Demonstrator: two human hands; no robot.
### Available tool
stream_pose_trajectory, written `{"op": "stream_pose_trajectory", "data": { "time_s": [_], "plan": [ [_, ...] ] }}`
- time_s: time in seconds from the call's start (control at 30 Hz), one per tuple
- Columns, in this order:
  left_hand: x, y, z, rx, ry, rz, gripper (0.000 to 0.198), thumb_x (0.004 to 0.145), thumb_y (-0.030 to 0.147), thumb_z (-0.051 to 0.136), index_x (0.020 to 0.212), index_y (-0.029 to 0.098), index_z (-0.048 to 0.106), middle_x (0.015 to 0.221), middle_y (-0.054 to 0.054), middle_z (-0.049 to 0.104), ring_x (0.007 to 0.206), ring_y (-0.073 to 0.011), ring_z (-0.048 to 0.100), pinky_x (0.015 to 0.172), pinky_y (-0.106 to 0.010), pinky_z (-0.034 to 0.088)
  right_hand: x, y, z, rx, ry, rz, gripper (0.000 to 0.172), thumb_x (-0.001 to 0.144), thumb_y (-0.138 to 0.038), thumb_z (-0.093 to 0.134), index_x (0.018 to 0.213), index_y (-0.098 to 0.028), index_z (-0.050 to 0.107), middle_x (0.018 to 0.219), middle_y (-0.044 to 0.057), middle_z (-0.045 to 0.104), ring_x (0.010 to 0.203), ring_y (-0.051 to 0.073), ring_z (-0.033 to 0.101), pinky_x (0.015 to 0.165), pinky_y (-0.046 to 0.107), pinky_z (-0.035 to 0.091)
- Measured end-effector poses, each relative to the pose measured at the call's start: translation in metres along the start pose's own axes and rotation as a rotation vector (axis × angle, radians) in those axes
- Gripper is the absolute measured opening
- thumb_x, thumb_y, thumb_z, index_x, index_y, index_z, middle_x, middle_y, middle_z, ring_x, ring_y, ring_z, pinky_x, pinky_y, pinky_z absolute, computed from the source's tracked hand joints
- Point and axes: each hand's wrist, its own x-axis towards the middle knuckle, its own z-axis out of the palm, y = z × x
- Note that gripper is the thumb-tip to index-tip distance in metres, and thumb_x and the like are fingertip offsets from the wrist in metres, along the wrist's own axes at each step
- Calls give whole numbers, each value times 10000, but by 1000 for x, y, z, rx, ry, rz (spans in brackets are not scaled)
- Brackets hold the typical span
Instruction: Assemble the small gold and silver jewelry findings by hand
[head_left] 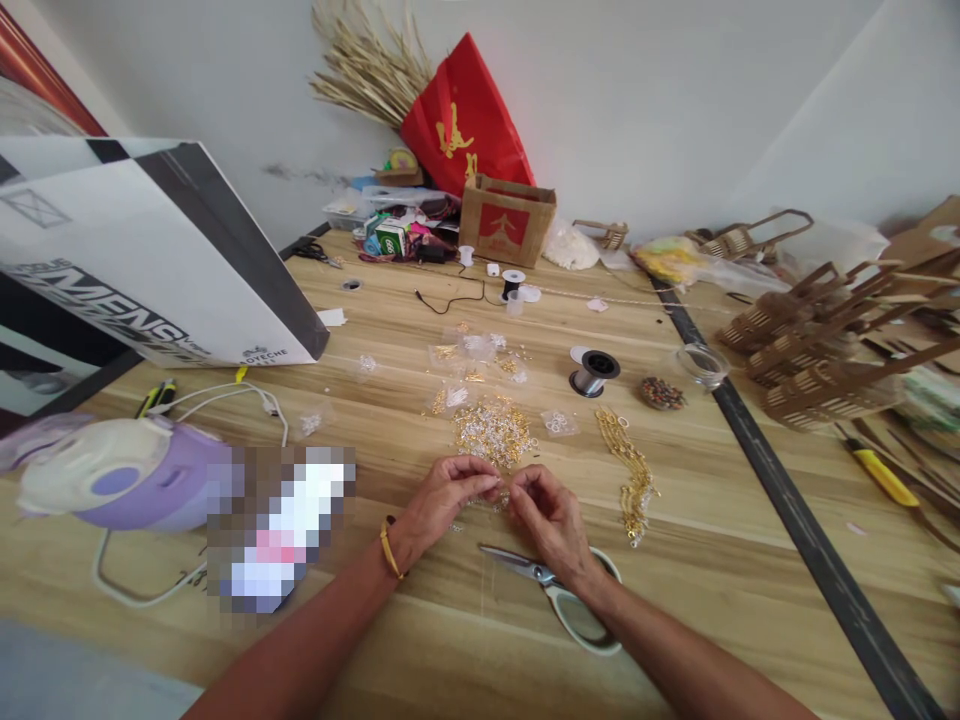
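My left hand (459, 492) and my right hand (551, 515) meet almost fingertip to fingertip over the wooden table. Each has thumb and fingers pinched together, and whatever sits between them is too small to make out. Just beyond the fingers lies a pile of small gold and silver jewelry findings (491, 428). A few silver bits (491, 503) lie under the hands. Scissors with pale handles (574, 610) rest partly beneath my right wrist, blades pointing left. Several gold chains (632, 475) are laid out to the right of my right hand.
Small bags of findings (474, 347), a wire spool (595, 372) and a bead dish (662, 392) stand behind the pile. At left are a pixelated phone-like object (285, 540), a purple bottle (150, 470) and a large box (172, 270). Woven baskets (810, 360) and a yellow-handled cutter (877, 470) lie right.
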Motion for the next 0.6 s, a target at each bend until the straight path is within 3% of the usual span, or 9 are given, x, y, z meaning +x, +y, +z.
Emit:
{"op": "stream_pose_trajectory", "data": {
  "time_s": [0.6],
  "plan": [
    [1, -4, -2, -25, 20, -9, 262, 546, 279, 830, 696, 112, 693, 613, -11, 646, 596, -110, 573, 641, -248, 440, -2, 1, 0, -73, -20, -25, 224, 870, -387, 571, 771, -187, 557, 623, -13, 553, 539, 116, 472, 502, 225, 371]
  ]
}}
